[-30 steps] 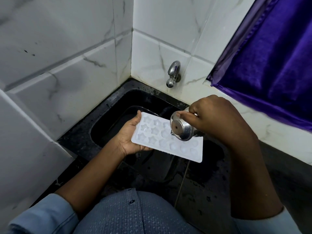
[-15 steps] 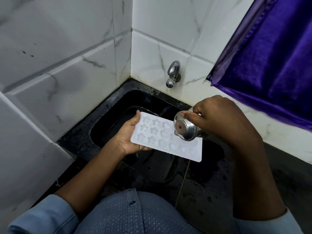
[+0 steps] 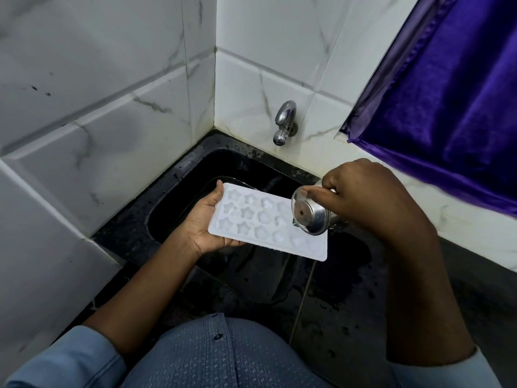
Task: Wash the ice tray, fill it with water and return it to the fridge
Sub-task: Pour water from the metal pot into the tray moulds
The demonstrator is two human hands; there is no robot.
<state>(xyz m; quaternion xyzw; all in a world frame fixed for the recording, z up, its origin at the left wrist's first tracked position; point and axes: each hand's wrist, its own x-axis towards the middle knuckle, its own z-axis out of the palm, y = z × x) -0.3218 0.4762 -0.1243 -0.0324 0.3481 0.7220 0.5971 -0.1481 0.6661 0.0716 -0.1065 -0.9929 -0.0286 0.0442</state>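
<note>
Left hand [image 3: 205, 229] grips the white ice tray [image 3: 260, 222] by its left end, holding it roughly level over the black sink [image 3: 179, 191]; right hand [image 3: 363, 197] grasps a steel cup [image 3: 309, 212], tipped on its side over the tray's right half. Wall tap [image 3: 284, 121] behind; purple curtain [image 3: 447, 93] at right.

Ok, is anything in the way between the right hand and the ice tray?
Only the steel cup that the right hand itself grips, tilted over the free end of the ice tray. The tray rests in the left hand above the black sink; nothing else visible lies between them.
</note>
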